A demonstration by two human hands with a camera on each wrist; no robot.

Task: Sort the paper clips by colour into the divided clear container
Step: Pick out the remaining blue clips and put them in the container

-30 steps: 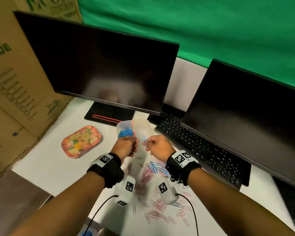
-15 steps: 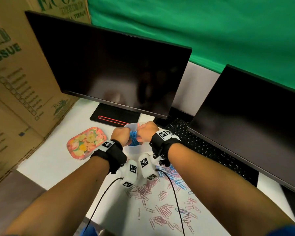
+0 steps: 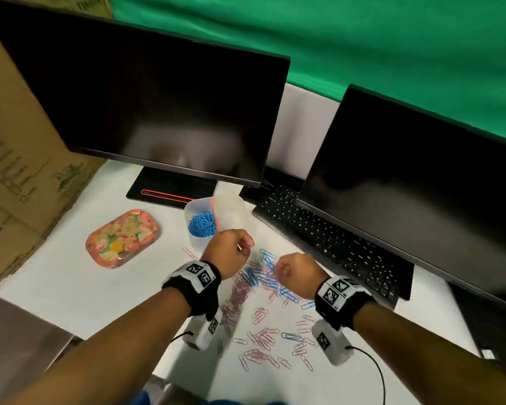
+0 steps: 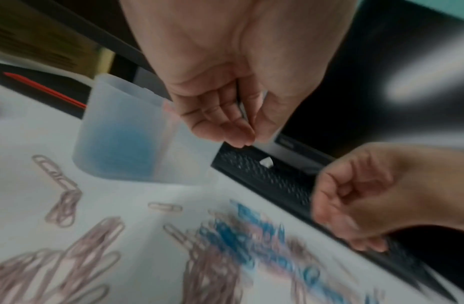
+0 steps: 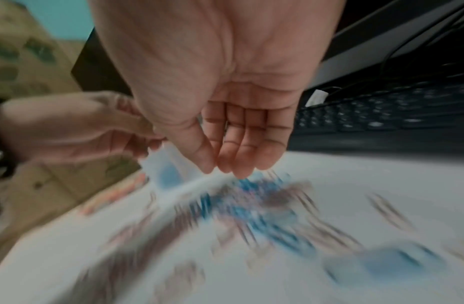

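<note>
The clear divided container (image 3: 232, 215) stands on the white desk in front of the left monitor; its left compartment holds a heap of blue clips (image 3: 202, 225), and the right one looks empty. My left hand (image 3: 231, 254) hovers at the container's near edge, thumb and fingertips (image 4: 247, 135) pressed together on what looks like a thin pale clip. My right hand (image 3: 294, 271) hangs over the mixed pile of blue and pink clips (image 3: 254, 283), its fingers (image 5: 241, 156) loosely curled and holding nothing. More pink clips (image 3: 263, 337) lie scattered nearer me.
A black keyboard (image 3: 327, 238) lies just right of the pile, under the right monitor (image 3: 421, 185). The left monitor (image 3: 158, 112) and its stand (image 3: 170, 188) rise behind the container. A colourful oval tin (image 3: 122, 238) sits to the left, and a cardboard box (image 3: 18, 171) beyond it.
Both hands have come back from the container's mouth toward me. The right hand dropped down to the right over the pile; the left stayed by the container's near edge.
</note>
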